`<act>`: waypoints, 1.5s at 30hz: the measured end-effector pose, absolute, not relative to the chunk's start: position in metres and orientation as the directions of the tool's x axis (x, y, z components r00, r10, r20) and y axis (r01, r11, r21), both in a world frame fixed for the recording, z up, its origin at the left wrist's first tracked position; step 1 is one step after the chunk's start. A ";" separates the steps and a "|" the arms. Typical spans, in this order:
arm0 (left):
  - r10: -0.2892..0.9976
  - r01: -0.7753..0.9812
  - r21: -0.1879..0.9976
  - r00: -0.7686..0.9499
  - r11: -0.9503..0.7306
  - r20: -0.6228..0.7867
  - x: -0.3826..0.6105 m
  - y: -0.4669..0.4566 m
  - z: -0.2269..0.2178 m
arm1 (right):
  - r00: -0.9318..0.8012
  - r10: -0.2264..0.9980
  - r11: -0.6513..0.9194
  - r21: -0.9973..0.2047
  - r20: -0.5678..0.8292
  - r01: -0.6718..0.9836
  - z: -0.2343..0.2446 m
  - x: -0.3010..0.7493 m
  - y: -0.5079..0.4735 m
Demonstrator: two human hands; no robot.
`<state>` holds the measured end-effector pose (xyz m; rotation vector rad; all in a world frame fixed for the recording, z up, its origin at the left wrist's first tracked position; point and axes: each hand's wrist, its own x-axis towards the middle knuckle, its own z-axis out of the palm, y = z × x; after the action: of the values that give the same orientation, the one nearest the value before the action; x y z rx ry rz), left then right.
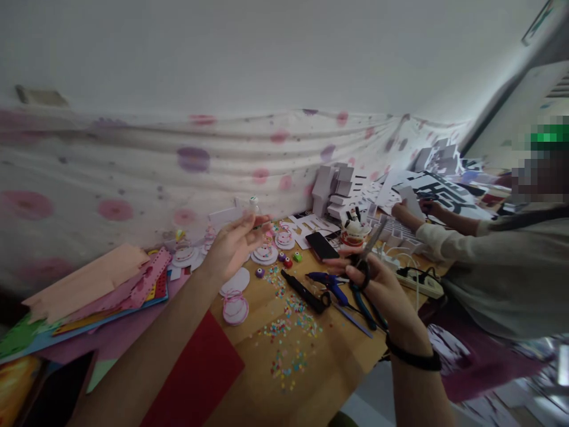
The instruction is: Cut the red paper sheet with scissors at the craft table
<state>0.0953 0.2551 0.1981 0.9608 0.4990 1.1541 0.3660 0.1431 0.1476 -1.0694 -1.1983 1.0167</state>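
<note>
My right hand (384, 284) holds a pair of scissors (372, 243), its fingers around the handles and the blades pointing up and away. My left hand (235, 246) is raised over the back of the table, thumb and fingers brought together; a thin edge shows at the fingertips, too small to name. Beneath the hands lie colourful confetti bits (288, 326), a black craft tool (304, 292) and a blue glue gun (329, 284). Small round eye-like beads (288, 262) sit between the hands. A white disc with pink string (235, 308) lies below my left hand.
Coloured foam sheets (89, 279) are stacked at left, and red paper (204, 367) lies under my left forearm. A black phone (321, 245) and a lucky-cat figurine (354, 228) stand farther back. At right, a co-worker's hands (406, 214) handle white pieces near a power strip (420, 281).
</note>
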 end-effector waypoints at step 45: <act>0.836 -0.715 0.477 0.542 0.511 -0.081 0.049 0.148 0.142 | -0.107 0.578 0.706 -0.431 0.809 0.562 0.172 0.196 0.107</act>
<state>0.0490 0.1478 0.1424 0.4164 0.3207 0.9530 0.1962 0.1072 0.1724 -0.9077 -1.7626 0.0179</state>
